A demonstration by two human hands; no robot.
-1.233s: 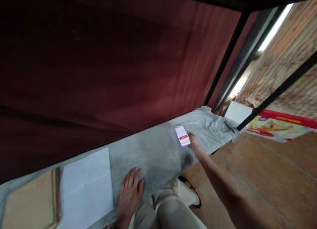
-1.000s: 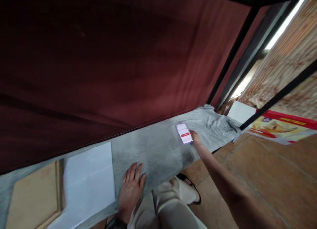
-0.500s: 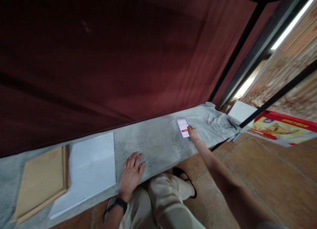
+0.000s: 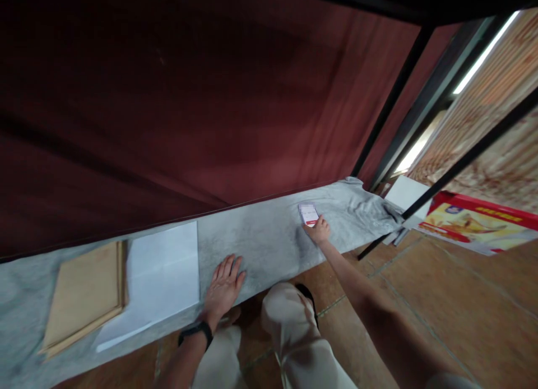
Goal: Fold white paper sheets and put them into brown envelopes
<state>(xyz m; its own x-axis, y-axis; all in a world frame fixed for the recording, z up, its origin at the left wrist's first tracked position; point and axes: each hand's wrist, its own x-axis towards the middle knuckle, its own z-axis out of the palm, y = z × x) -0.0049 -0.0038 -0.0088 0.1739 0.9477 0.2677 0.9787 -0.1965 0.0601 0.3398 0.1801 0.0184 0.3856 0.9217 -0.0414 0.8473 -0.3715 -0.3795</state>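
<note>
head view: honestly, as far as can be judged, things look partway along. a lit phone (image 4: pixel 309 212) is gripped at its near end by the right hand (image 4: pixel 320 231), thumb to the left and fingers to the right, over the right-hand part of the grey cloth-covered surface (image 4: pixel 260 240), between its back and front edges. whether the surface is being touched by it can't be told. so it's in hand and switched on, but it hasn't been let go, and what's shown on it is too small to be read. the left hand (image 4: pixel 225 285) is laid palm down by the front edge, fingers a bit spread, with nothing held. toward the left, a white sheet (image 4: pixel 168 268) looks partly overlapped by a tan stack (image 4: pixel 88 288); neither is being touched, so no work on those can be seen.
</note>
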